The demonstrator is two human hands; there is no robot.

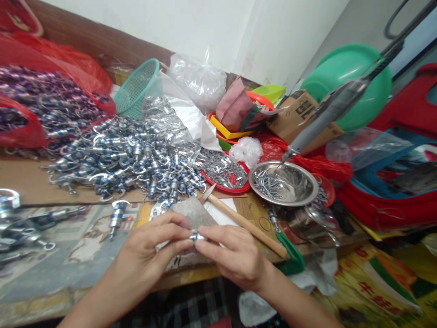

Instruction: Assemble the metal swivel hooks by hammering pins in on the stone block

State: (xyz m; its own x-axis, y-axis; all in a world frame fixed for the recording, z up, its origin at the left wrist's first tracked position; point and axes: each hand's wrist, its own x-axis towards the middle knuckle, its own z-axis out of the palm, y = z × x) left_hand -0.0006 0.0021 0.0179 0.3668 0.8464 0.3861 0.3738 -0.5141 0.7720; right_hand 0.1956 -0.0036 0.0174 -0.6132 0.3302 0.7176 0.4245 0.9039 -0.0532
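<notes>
Between my two hands, over the front of the bench, is a small silver metal fitting [195, 236] with a blue band. My left hand [153, 248] pinches one end with thumb and fingers. On the other end, my right hand [235, 255] closes in the same way, so most of the fitting is covered. Just behind my fingertips lies a grey metal block [193, 212]. A hammer [249, 224] with a wooden handle rests to the right of the block. One blue-banded fitting with a hook [118, 216] lies alone to the left.
A large pile of similar fittings [126, 152] covers the back left, beside a red bag [92, 64]. Metal pins fill a red tray [235, 190] and partly a steel bowl [295, 189]. A grey power screwdriver [327, 114] hangs above the bowl. A green basin [355, 82] stands behind.
</notes>
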